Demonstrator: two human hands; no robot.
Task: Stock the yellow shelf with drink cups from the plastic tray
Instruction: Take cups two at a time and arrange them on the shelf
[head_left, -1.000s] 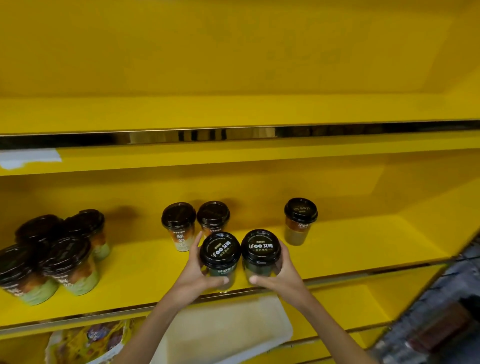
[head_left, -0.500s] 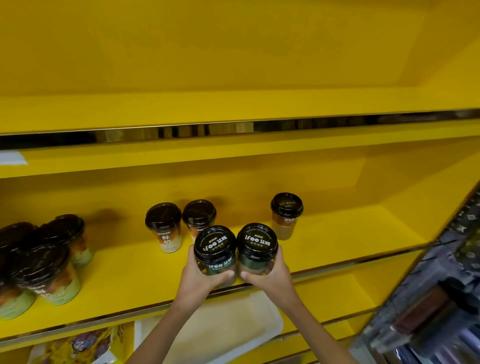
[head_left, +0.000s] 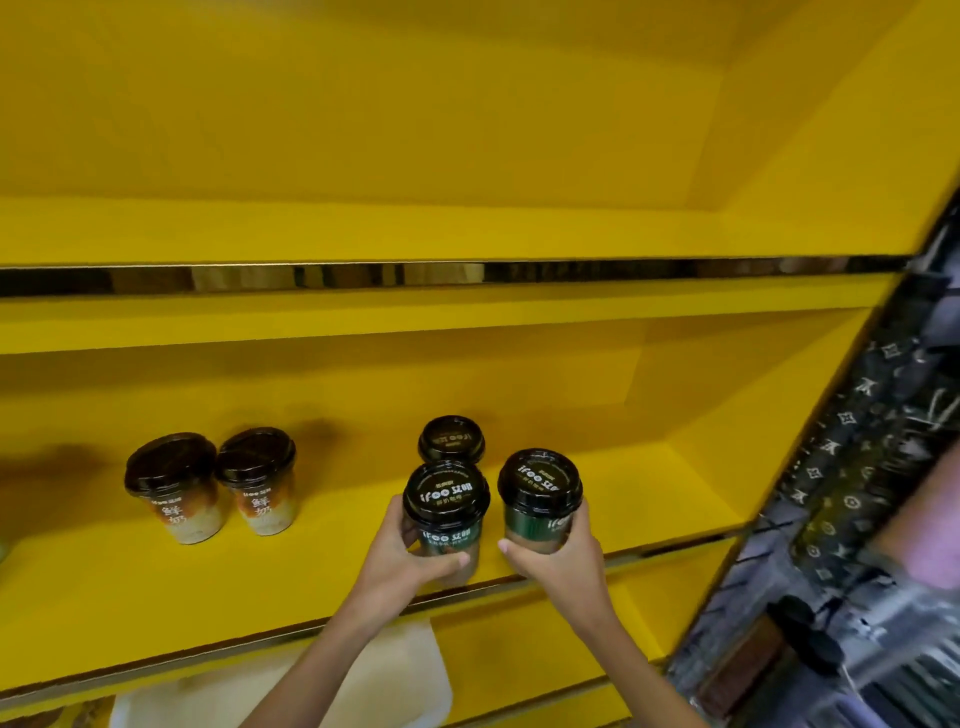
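Observation:
My left hand (head_left: 410, 556) is shut on a green drink cup (head_left: 447, 506) with a black lid, near the front edge of the yellow shelf (head_left: 322, 571). My right hand (head_left: 558, 553) grips a second green cup (head_left: 540, 499), tilted a little to the right, beside the first. Directly behind them stands a brown cup (head_left: 451, 439) with a black lid. Two more brown cups (head_left: 174, 486) (head_left: 260, 478) stand to the left on the same shelf. The white plastic tray (head_left: 395, 680) lies on the shelf below, partly hidden by my forearms.
An upper yellow shelf (head_left: 415, 234) with a mirrored front strip runs above. The shelf's right side wall (head_left: 727, 395) closes the bay. A dark patterned surface (head_left: 852, 499) blurs past at the right edge.
Both hands carried the two green cups to the right along the shelf, in front of the single brown cup. The cups have separated slightly. The view swung right, dropping the left cup cluster from sight.

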